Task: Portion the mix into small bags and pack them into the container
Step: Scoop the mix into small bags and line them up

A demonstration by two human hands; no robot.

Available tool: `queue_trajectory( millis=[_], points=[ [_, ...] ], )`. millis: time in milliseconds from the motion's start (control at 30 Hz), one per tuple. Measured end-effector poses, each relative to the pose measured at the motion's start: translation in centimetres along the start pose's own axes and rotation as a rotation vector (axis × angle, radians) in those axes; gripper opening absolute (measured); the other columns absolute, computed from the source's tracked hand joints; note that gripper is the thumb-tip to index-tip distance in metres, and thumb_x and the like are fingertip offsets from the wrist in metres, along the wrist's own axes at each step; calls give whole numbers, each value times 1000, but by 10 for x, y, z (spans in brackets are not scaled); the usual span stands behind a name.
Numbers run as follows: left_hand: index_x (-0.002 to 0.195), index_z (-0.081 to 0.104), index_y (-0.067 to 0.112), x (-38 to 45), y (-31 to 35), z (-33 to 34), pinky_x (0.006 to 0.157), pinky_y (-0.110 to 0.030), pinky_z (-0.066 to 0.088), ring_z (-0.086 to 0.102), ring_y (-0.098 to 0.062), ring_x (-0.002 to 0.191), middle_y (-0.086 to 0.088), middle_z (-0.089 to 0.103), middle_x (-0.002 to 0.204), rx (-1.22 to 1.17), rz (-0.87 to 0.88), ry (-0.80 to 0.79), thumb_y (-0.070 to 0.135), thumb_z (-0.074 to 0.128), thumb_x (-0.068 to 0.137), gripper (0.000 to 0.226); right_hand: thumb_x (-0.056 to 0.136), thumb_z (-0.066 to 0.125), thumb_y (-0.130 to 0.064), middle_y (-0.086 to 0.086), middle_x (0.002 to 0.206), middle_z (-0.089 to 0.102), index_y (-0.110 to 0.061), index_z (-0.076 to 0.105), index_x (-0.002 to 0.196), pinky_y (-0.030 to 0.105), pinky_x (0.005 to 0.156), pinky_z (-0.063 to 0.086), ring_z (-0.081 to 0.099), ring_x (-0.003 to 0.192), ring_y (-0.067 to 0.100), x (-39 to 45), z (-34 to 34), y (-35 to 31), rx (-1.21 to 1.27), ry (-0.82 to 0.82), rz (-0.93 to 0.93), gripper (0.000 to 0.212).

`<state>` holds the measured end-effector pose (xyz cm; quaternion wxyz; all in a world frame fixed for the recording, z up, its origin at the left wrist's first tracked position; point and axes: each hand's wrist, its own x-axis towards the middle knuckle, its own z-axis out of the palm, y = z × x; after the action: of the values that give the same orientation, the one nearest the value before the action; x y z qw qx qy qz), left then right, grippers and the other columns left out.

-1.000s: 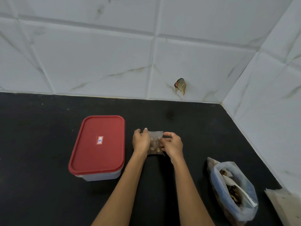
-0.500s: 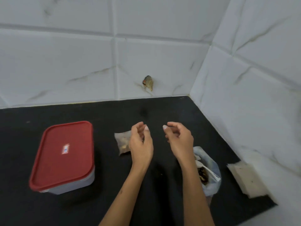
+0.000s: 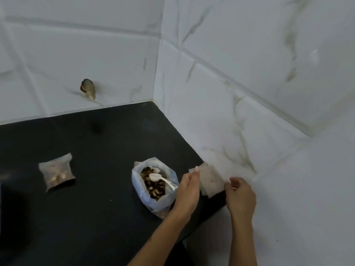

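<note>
Hands reach for a stack of small empty bags (image 3: 211, 180) at the right edge of the black counter (image 3: 96, 217). Left hand (image 3: 187, 194) has loosely straightened fingers touching the stack's near corner, holding nothing. Right hand (image 3: 241, 195) is loosely curled beside the stack; its grip cannot be made out. Just left stands the open bag of mix (image 3: 154, 184) with a white spoon (image 3: 162, 179) in it. A filled small bag (image 3: 56, 171) lies well apart, further left.

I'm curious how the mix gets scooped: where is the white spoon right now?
In the head view, right of centre, the white spoon lies in the open bag of mix on the black counter, its handle pointing toward the left hand.
</note>
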<state>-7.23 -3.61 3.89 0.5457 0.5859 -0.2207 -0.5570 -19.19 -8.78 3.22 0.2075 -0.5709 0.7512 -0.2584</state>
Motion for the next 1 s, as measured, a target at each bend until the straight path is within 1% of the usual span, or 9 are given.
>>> queue_trajectory(
  millis=[67,100,333,433,533,700,800,900,1000],
  points=[
    [125,44,22,1,-3,13,66,-12,34,41,9,79,18,45,94,32,-19,20,48,32,100,38,92,56,-25,9,122,61,-12,57,124,31,87,42,56,111,29,7,1,6,-81,-48,17,35],
    [129,44,21,3,-5,18,63,-10,31,40,11,78,18,45,94,42,-19,27,48,30,100,42,91,56,-26,10,122,61,-12,57,124,31,86,43,55,111,29,11,3,8,-108,-66,17,36],
    [137,44,18,11,-19,39,96,-26,38,49,-11,111,1,53,129,30,-40,64,51,30,99,53,87,61,-29,10,105,67,-10,69,103,27,68,39,61,99,29,29,21,21,-184,-177,17,26],
    [134,47,12,16,-22,40,97,-29,40,53,-19,114,-7,56,124,11,-53,84,51,31,99,55,85,61,-21,8,105,68,-13,71,104,25,71,41,62,100,27,31,22,21,-174,-190,11,22],
    [133,49,6,20,-24,40,100,-36,42,53,-28,120,-19,54,130,19,-61,116,53,32,98,61,84,60,-15,9,99,71,-11,73,99,22,65,38,65,92,26,31,23,19,-139,-212,-6,20],
    [130,49,9,26,-27,40,102,-38,44,54,-28,119,-16,57,124,-34,-93,128,52,36,98,55,84,63,-30,12,91,70,-7,71,93,23,61,35,64,86,28,28,30,20,-128,-186,28,26],
    [111,50,16,31,-29,40,97,-35,48,58,-18,100,0,58,100,-69,-93,134,51,38,97,39,86,61,-30,10,90,70,-9,72,93,25,63,40,65,86,28,24,35,20,-170,-198,22,26],
    [87,51,20,33,-27,38,91,-37,49,55,-16,82,-1,55,86,-114,-94,131,51,41,96,34,87,58,-20,8,97,70,-14,72,98,29,72,47,64,91,27,23,36,19,-114,-149,40,19],
    [87,48,21,33,-24,37,93,-38,50,58,-19,91,-1,57,91,-140,-80,111,49,40,97,31,88,54,-16,8,101,70,-16,73,101,27,70,46,64,94,28,22,30,16,-105,-58,27,23]
  ],
)
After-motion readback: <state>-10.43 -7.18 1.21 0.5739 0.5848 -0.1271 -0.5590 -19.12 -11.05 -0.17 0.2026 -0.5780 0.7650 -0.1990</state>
